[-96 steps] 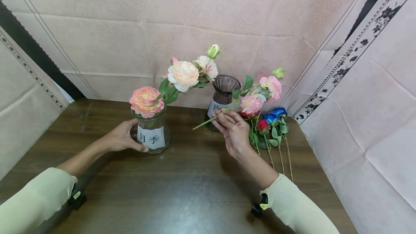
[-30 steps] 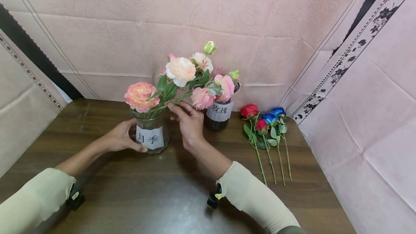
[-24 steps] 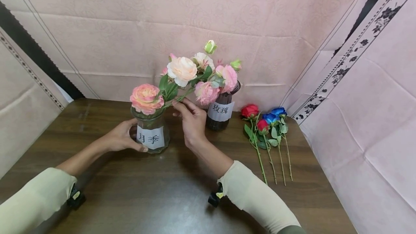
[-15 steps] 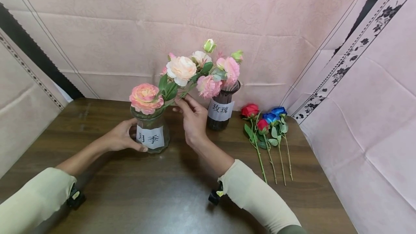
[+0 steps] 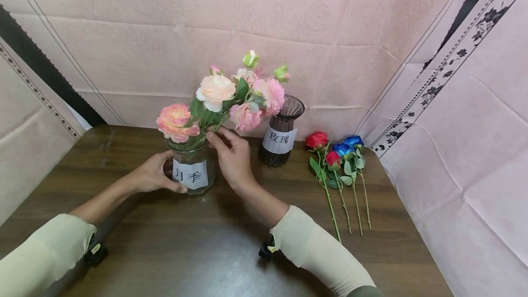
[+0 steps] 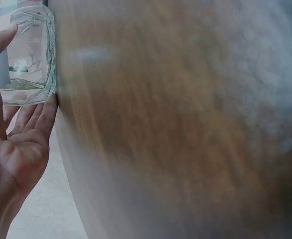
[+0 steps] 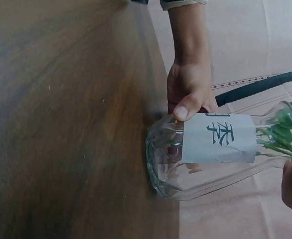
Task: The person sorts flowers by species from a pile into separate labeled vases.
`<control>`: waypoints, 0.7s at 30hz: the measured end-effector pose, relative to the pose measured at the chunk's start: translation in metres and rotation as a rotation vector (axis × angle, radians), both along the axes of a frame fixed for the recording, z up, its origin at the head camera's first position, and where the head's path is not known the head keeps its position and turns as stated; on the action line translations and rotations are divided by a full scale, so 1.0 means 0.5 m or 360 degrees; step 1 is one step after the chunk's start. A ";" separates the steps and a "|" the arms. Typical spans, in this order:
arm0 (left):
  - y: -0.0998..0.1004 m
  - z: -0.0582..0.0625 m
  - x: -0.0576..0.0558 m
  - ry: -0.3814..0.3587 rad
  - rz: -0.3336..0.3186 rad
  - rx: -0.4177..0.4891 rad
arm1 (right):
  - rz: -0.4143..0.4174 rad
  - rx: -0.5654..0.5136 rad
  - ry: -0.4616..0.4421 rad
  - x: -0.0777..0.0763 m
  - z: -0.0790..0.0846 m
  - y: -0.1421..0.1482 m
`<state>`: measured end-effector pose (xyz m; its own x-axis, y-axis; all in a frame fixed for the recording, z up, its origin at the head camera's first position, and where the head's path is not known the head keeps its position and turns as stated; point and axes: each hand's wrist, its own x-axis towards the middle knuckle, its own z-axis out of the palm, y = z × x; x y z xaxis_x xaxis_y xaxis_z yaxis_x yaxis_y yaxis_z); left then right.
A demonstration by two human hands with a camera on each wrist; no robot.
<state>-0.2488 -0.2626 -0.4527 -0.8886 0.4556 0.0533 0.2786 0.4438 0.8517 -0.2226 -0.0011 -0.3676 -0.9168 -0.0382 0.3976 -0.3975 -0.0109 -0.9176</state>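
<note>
A clear glass vase (image 5: 209, 175) with a white paper label stands on the brown table. My left hand (image 5: 154, 173) grips its side, thumb at the front; the left wrist view shows the fingers (image 6: 46, 112) behind the glass. In the vase are an orange-pink flower (image 5: 176, 123) and a cream flower (image 5: 215, 90), their green stems (image 7: 280, 144) inside the neck in the right wrist view. My right hand (image 5: 235, 159) pinches the stem of a pink flower spray (image 5: 270, 95) right at the vase's rim, the blooms leaning right. The stem's lower end is hidden among leaves.
Behind to the right stands a dark glass vase (image 5: 274, 156) with a white label. Two red roses (image 5: 316, 140) and blue roses (image 5: 348, 145) lie at the table's right, stems toward the front. Pale patterned cloth (image 5: 165, 58) hangs behind.
My right hand has brought the pink spray from the right over to the clear vase, then lifted it slightly and moved in to the rim. The left hand stays on the vase.
</note>
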 end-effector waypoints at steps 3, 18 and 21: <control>0.000 0.002 0.000 0.0006 0.0013 -0.0025 | -0.0081 0.0243 0.0101 0.009 0.004 0.002; -0.003 -0.001 -0.001 0.0022 0.0026 -0.0058 | -0.0186 0.0320 0.0194 0.008 -0.031 -0.005; -0.003 -0.003 -0.001 0.0015 0.0025 -0.0037 | -0.0100 -0.0063 0.0098 0.005 -0.041 -0.018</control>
